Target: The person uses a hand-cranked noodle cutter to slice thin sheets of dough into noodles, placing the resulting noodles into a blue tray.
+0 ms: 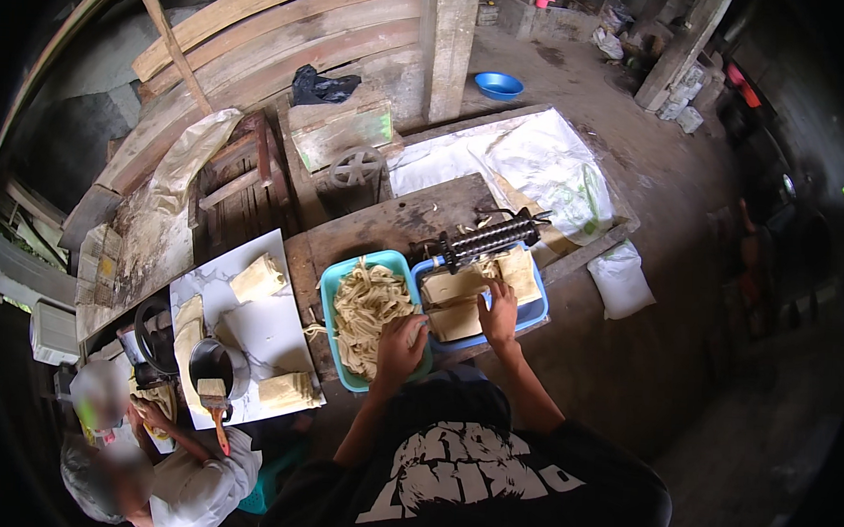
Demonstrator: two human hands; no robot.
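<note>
Centre frame: left hand point(401, 345), fingers curled, grips the teal tray point(331, 288); right hand point(501, 312), fingers together, should press the dough sheets point(458, 303) flat.

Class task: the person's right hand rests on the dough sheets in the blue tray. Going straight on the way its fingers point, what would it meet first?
Probably the dark roller cutter above the blue tray; the right hand points over the dough sheets toward it, though depth is unclear.

Two plastic trays, teal point(331, 288) and blue point(533, 314), one roller cutter point(489, 238), one brush point(216, 407)
</note>
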